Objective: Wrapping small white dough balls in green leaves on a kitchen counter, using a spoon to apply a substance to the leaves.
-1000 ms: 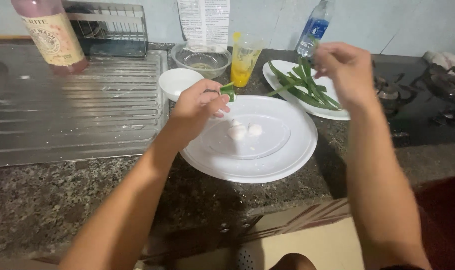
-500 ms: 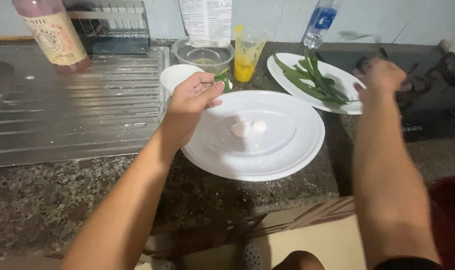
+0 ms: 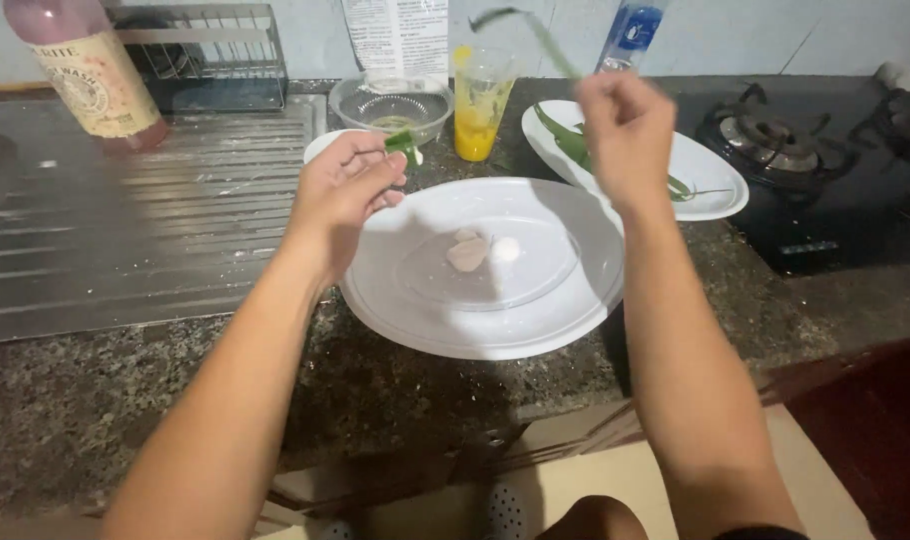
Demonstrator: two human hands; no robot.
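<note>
A home kitchen: gas stove [image 3: 775, 145], steel drainboard [image 3: 145, 230], granite counter [image 3: 395, 400].

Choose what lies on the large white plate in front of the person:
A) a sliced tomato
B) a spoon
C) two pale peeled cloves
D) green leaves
C: the large white plate carries only two pale peeled cloves near its middle; the green stalks are on another plate.
</note>
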